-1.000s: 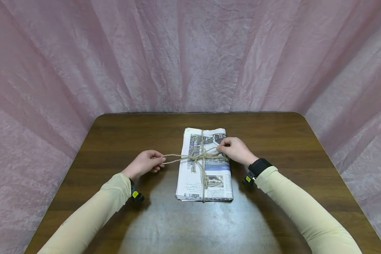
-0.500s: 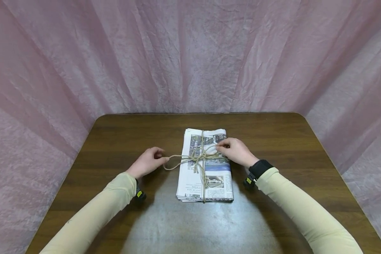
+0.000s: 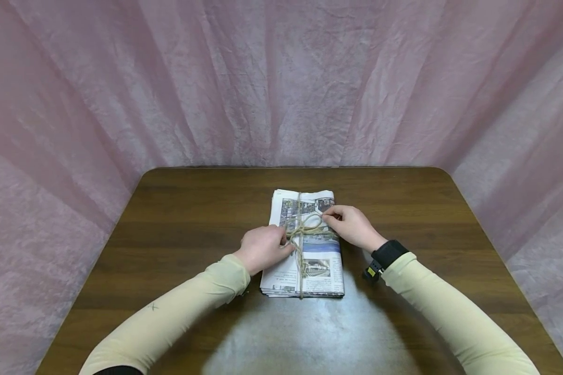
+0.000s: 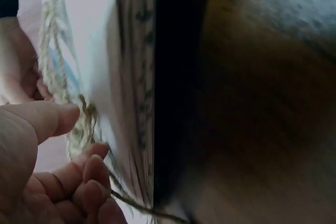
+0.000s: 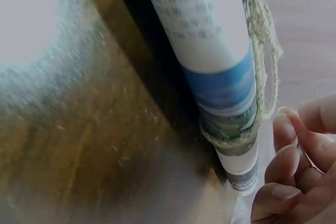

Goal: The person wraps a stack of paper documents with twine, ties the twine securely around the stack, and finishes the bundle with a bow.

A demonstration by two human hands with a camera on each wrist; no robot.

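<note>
A folded stack of newspapers (image 3: pixel 281 278) lies on the table, with crossed jute twine (image 3: pixel 301 284) round it and a bow knot near its middle. My left hand (image 3: pixel 265 247) is over the stack's left side, thumb and index finger apart on either side of the knot. In the left wrist view, twine (image 4: pixel 86 124) shows between the left thumb and fingertips. My right hand (image 3: pixel 352 225) is at the stack's right edge, with thumb and index finger pinching the end of a twine loop (image 3: pixel 313 216). In the right wrist view, the loop meets those fingertips.
The brown wooden table (image 3: pixel 192 208) has rounded far corners and a bright reflection at the front. Pink curtains (image 3: pixel 281 88) hang behind it and along both sides.
My left hand has let go of the twine loop it held out at the left and moved right to the knot. My right hand has shifted slightly right, staying at its loop.
</note>
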